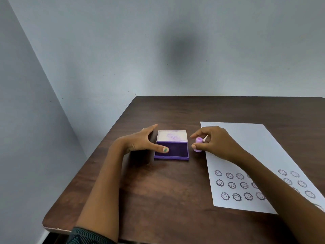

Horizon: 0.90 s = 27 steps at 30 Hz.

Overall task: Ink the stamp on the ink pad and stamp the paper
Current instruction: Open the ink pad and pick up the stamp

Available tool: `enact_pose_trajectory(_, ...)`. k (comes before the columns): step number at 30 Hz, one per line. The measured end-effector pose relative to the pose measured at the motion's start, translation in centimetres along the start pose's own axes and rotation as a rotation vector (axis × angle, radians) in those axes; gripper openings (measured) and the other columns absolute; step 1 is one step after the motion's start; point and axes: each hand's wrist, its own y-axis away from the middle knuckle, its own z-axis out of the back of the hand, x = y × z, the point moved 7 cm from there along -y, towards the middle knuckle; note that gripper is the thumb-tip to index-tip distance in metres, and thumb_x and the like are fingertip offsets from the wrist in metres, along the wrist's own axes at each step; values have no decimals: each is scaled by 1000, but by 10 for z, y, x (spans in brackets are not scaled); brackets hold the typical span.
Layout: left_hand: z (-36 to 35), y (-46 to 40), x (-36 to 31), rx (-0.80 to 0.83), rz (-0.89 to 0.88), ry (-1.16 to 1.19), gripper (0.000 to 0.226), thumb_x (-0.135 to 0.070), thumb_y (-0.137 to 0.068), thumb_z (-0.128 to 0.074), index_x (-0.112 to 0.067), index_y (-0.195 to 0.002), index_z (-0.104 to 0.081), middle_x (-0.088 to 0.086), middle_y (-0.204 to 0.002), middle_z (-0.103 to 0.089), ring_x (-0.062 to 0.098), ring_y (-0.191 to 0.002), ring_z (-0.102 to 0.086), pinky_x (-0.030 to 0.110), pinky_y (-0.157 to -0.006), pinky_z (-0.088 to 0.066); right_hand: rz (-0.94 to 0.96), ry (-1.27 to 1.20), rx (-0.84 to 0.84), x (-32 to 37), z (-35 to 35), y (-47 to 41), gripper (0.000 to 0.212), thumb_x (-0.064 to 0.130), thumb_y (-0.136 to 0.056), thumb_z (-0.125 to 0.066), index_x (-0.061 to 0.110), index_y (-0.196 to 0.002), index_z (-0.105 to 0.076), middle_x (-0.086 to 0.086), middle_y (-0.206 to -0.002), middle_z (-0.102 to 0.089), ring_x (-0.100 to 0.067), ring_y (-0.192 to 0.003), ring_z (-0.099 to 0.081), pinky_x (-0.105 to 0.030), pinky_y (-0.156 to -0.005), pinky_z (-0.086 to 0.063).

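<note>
A purple ink pad lies open on the dark wooden table, its pale lid raised at the back. My left hand rests against the pad's left side, fingers spread, thumb on the front left corner of the pad. A small lilac stamp stands on the table just right of the pad. My right hand curls around the stamp, thumb and fingertips touching it. A white paper lies to the right, with several rows of purple smiley flower prints on its near part.
The table's left edge runs diagonally beside a grey wall, and its near left corner is rounded. The far edge meets the grey back wall. My right forearm crosses over the near right part of the paper.
</note>
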Motion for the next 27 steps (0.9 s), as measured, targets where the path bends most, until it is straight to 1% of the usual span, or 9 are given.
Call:
enact_pose_trajectory(2, 4, -4, -2, -81, -44, 104, 115, -67, -54, -74, -33, -148, -16, -3, -157, -18, 18, -142, -20, 31, -109, -22, -29, -95, -77, -5, 8, 1, 24, 20, -75, -74, 10, -96, -70, -3, -87, -68, -5, -66, -57, -3, -54, -42)
enact_pose_trajectory(5, 14, -6, -14, -316, -157, 169, 92, -65, -60, -67, -28, -140, -38, -3, -147, -40, 16, -132, -39, 28, -99, -34, -101, -330, -178, -15, 19, 5, 24, 20, -76, -72, 8, -97, -69, -7, -83, -70, -11, -64, -63, -7, -49, -47)
enact_pose_trajectory(8, 15, -1, -43, -538, -342, 109, 52, -53, -73, -69, -30, -118, -58, -11, -121, -61, 4, -109, -57, 22, -87, -42, -186, -550, -246, -24, 27, 7, 25, 22, -77, -70, 8, -98, -68, -8, -82, -71, -13, -61, -64, -14, -53, -52)
enact_pose_trajectory(9, 11, 2, -55, -572, -399, 117, 42, -48, -74, -70, -31, -112, -62, -15, -111, -64, 0, -101, -60, 18, -83, -44, -221, -638, -251, -26, 27, 7, 27, 23, -77, -70, 8, -99, -68, -8, -82, -71, -13, -60, -65, -16, -54, -54)
enact_pose_trajectory(11, -2, 7, -79, -582, -497, 138, 33, -42, -75, -73, -30, -105, -65, -19, -100, -67, -3, -90, -63, 17, -79, -48, -297, -846, -233, -28, 25, 9, 34, 27, -72, -71, 7, -99, -68, -7, -79, -72, -11, -58, -64, -19, -56, -55)
enact_pose_trajectory(13, -19, 12, -101, -560, -595, 134, 32, -38, -75, -74, -30, -105, -65, -20, -99, -67, -1, -89, -64, 22, -83, -52, -344, -1018, -190, -27, 20, 10, 39, 30, -66, -71, 6, -96, -69, -5, -72, -72, -10, -58, -64, -19, -56, -55)
enact_pose_trajectory(17, -34, 26, -125, -628, -736, 128, 31, -28, -78, -73, -24, -108, -66, -16, -103, -68, 1, -91, -66, 47, -96, -48, -394, -1166, -140, -24, 15, 11, 37, 31, -64, -69, 7, -91, -69, -4, -69, -73, -12, -58, -66, -19, -54, -54)
enact_pose_trajectory(21, -30, 33, -125, -726, -729, 132, 30, -22, -77, -75, -16, -106, -70, -8, -103, -71, 1, -89, -67, 47, -96, -48, -428, -1238, -129, -22, 11, 11, 37, 30, -64, -70, 6, -92, -68, -5, -69, -73, -12, -58, -67, -18, -52, -54)
enact_pose_trajectory(27, -31, 34, -126, -755, -652, 176, 30, -17, -77, -74, -10, -106, -71, 1, -102, -73, -2, -86, -65, 41, -111, -33, -435, -1329, -152, -24, 9, 10, 28, 24, -65, -69, 8, -88, -70, -3, -67, -73, -10, -56, -66, -17, -54, -55)
